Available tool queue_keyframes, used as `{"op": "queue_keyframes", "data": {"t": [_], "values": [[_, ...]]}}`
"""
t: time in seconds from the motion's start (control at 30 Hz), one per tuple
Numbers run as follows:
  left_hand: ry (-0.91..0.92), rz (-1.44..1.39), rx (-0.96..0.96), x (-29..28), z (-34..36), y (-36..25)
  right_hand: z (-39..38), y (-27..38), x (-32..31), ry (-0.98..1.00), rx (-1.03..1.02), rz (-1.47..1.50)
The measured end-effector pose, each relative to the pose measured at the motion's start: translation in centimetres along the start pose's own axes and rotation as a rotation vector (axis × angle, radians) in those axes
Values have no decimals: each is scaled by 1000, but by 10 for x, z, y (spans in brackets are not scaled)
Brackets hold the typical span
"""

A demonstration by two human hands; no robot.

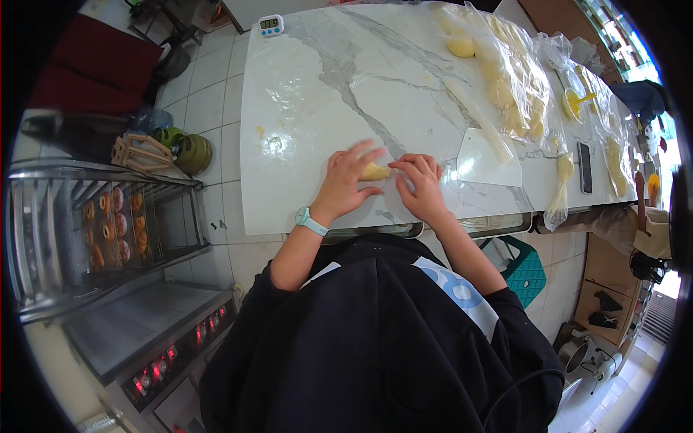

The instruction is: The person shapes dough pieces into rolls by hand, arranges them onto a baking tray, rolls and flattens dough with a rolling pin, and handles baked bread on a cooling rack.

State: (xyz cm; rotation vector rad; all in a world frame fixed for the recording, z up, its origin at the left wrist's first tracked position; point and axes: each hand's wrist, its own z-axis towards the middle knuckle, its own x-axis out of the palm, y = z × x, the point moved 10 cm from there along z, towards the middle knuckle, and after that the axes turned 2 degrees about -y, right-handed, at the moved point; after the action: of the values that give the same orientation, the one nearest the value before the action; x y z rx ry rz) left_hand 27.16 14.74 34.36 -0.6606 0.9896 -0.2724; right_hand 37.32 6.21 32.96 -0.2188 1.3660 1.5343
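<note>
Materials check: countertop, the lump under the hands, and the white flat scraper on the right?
Countertop: looks like polished marble or a marble-look slab, white with grey veins and a glossy sheen. Lump between left hand and right hand: pale yellow, soft, matte, likely dough. Scraper: thin, translucent white, probably flexible plastic.

Left hand (346, 177) flat, fingers spread; right hand (422, 184) curled, fingertips down.

Bakery kitchen, long marble worktop (317, 86), dough pieces under plastic (516, 86), rack of pastries (112, 231), digital timer (271, 26)
</note>
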Motion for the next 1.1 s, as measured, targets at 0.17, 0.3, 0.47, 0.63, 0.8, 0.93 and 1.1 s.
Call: {"op": "queue_keyframes", "data": {"t": [0.17, 0.3, 0.47, 0.63, 0.8, 0.93, 1.1], "values": [[-13, -25, -323, -33, -23, 62, 2, -14, 16, 115, 17, 25], [45, 105, -294, -37, -27, 75, 11, -16, 19, 168, -34, 87], [-11, 133, -269, -32, -27, 82, 15, -11, 23, 199, -46, 111], [-125, 13, -243, -33, -32, 76, 7, -8, 21, 192, -70, 90], [-121, 48, -218, -32, -33, 72, 8, -11, 24, 182, -16, 93], [-87, 67, -213, -27, -27, 77, 19, -16, 30, 215, 33, 71], [-199, 20, -276, -41, -13, 67, 36, -32, 40, 286, 140, 142]]}}
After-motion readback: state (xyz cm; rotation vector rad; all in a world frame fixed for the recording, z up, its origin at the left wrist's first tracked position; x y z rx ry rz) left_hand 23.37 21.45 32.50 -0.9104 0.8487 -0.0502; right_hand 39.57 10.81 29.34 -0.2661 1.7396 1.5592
